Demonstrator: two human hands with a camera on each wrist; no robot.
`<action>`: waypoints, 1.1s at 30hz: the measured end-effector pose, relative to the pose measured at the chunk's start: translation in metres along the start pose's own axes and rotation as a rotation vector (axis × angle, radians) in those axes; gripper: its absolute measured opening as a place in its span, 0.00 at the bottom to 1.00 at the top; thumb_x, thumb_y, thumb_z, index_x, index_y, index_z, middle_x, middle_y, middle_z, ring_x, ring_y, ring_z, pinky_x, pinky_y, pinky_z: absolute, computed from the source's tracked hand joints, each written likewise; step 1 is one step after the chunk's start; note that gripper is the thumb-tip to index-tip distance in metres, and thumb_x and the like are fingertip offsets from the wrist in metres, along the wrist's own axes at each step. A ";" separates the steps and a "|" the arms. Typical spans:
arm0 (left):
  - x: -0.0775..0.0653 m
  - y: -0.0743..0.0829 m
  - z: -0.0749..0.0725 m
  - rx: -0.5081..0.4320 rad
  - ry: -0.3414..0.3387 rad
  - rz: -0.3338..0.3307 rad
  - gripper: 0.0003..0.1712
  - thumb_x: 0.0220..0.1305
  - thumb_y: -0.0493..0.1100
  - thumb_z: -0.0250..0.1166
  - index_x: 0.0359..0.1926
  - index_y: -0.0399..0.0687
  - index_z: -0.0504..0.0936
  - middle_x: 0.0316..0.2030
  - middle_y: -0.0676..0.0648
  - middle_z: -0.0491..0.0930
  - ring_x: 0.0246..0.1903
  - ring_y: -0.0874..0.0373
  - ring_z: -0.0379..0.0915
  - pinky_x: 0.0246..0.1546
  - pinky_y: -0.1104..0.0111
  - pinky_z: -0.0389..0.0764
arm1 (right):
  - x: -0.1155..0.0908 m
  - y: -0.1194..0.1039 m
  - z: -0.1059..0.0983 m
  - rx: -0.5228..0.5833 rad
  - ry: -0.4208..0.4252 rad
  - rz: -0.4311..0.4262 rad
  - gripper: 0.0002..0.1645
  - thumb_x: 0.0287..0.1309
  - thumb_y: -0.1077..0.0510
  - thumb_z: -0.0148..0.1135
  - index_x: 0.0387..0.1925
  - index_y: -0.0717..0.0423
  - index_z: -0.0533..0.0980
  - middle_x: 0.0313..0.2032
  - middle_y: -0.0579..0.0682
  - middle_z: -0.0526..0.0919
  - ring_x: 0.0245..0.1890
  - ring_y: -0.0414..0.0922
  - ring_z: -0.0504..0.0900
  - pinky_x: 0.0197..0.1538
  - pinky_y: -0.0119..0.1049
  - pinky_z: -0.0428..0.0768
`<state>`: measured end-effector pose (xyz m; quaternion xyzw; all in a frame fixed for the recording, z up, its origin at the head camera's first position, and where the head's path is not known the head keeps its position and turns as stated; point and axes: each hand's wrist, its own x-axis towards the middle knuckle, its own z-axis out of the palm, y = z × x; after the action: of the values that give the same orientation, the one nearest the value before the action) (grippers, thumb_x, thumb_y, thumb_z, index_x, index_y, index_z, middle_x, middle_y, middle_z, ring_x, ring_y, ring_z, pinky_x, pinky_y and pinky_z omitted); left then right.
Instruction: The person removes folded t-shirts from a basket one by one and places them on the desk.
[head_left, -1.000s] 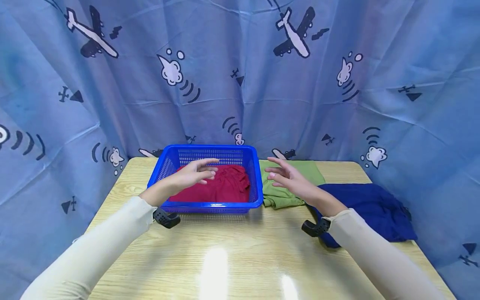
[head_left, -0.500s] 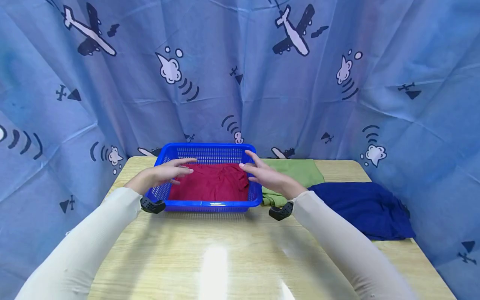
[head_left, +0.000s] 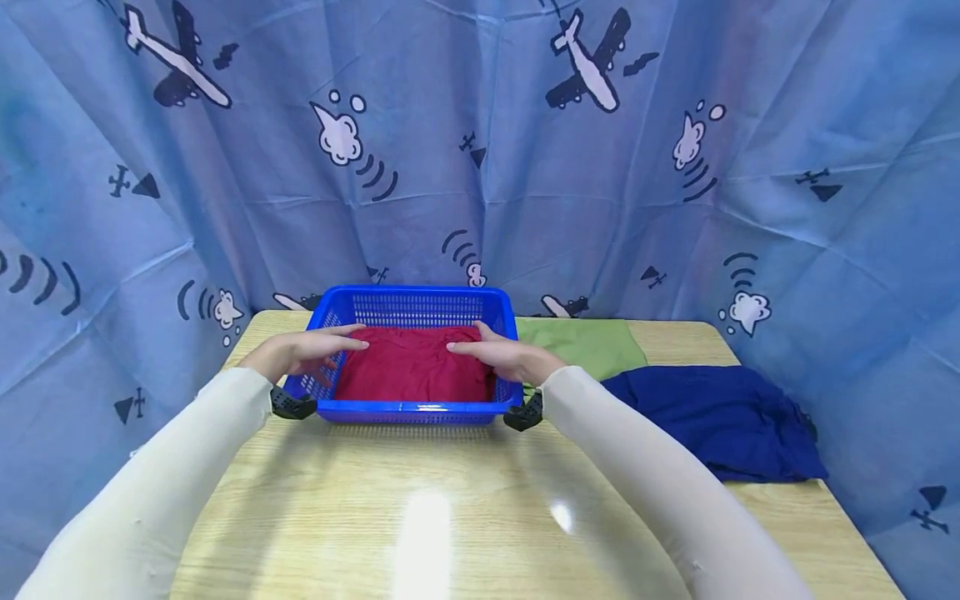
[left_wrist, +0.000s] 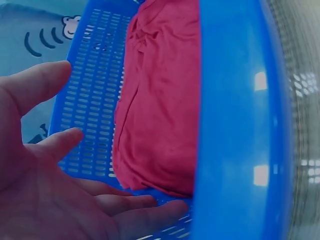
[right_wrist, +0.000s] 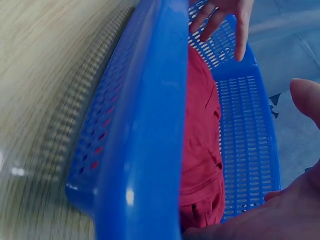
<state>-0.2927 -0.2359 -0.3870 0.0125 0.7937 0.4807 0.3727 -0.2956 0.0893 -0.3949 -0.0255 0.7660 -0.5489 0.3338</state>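
A folded red cloth [head_left: 412, 364] lies inside a blue plastic basket [head_left: 420, 407] with slotted walls. My left hand [head_left: 303, 348] is at the basket's left end, its fingers spread and reaching down inside by the end wall. At the right end my right hand [head_left: 512, 353] reaches over the rim toward the cloth's right side. In the left wrist view the left fingers [left_wrist: 132, 206] are straight, close to the cloth's near end. The right wrist view shows the right hand [right_wrist: 280, 215] low by the cloth; its fingertips are partly hidden behind the rim.
Right of the basket lies a folded green cloth [head_left: 588, 346], partly behind my right arm. A dark blue cloth [head_left: 720, 421] lies at the table's right edge. The wooden table [head_left: 352, 508] backs onto a blue curtain [head_left: 420, 167] with airplane prints.
Both hands have shifted left and lowered into the basket's two ends. The right hand came across from above the green cloth. The basket and cloths stay in place.
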 end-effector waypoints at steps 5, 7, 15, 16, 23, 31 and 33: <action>0.003 0.002 0.001 0.030 0.000 -0.036 0.46 0.76 0.55 0.51 0.82 0.57 0.33 0.79 0.31 0.23 0.75 0.20 0.31 0.67 0.28 0.59 | 0.005 0.000 -0.003 -0.052 0.015 0.032 0.64 0.66 0.44 0.62 0.80 0.47 0.25 0.82 0.53 0.27 0.82 0.54 0.31 0.81 0.59 0.40; 0.005 0.000 0.003 0.057 -0.012 -0.041 0.47 0.76 0.55 0.51 0.82 0.56 0.32 0.78 0.29 0.23 0.74 0.18 0.33 0.67 0.29 0.61 | 0.007 0.001 -0.003 -0.067 0.014 0.048 0.65 0.66 0.44 0.63 0.80 0.47 0.25 0.82 0.53 0.27 0.82 0.54 0.31 0.81 0.60 0.41; 0.017 -0.006 0.007 0.124 -0.064 -0.067 0.47 0.76 0.56 0.51 0.82 0.55 0.32 0.79 0.29 0.27 0.73 0.17 0.39 0.66 0.35 0.68 | 0.011 0.002 -0.002 -0.077 -0.008 0.095 0.66 0.66 0.48 0.65 0.80 0.49 0.24 0.82 0.55 0.29 0.82 0.57 0.39 0.78 0.64 0.53; 0.018 -0.007 0.007 0.131 -0.066 -0.069 0.47 0.76 0.56 0.51 0.82 0.54 0.32 0.79 0.29 0.27 0.73 0.17 0.38 0.66 0.35 0.67 | 0.011 0.003 -0.001 -0.080 -0.010 0.100 0.66 0.65 0.47 0.65 0.80 0.49 0.24 0.81 0.56 0.30 0.82 0.58 0.41 0.77 0.64 0.55; 0.020 -0.009 0.012 0.122 -0.029 -0.055 0.44 0.76 0.54 0.51 0.82 0.51 0.39 0.79 0.29 0.32 0.77 0.25 0.32 0.72 0.35 0.58 | 0.015 0.007 0.007 -0.140 -0.002 0.149 0.66 0.65 0.44 0.64 0.80 0.50 0.25 0.82 0.57 0.33 0.82 0.58 0.42 0.77 0.62 0.55; 0.026 -0.010 0.014 0.070 0.017 -0.045 0.43 0.76 0.53 0.53 0.82 0.54 0.41 0.79 0.30 0.30 0.77 0.24 0.31 0.74 0.35 0.51 | 0.017 0.010 0.007 -0.062 -0.013 0.111 0.63 0.65 0.51 0.64 0.81 0.45 0.29 0.82 0.57 0.35 0.81 0.60 0.44 0.78 0.64 0.52; 0.027 -0.009 0.014 0.062 0.014 -0.037 0.42 0.76 0.52 0.52 0.82 0.54 0.42 0.79 0.30 0.30 0.76 0.23 0.32 0.75 0.36 0.50 | 0.018 0.009 0.006 -0.035 -0.030 0.100 0.61 0.66 0.54 0.64 0.81 0.42 0.29 0.81 0.57 0.38 0.80 0.61 0.47 0.77 0.64 0.53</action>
<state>-0.3009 -0.2204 -0.4130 0.0063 0.8109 0.4489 0.3754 -0.3030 0.0811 -0.4123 -0.0013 0.7708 -0.5175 0.3715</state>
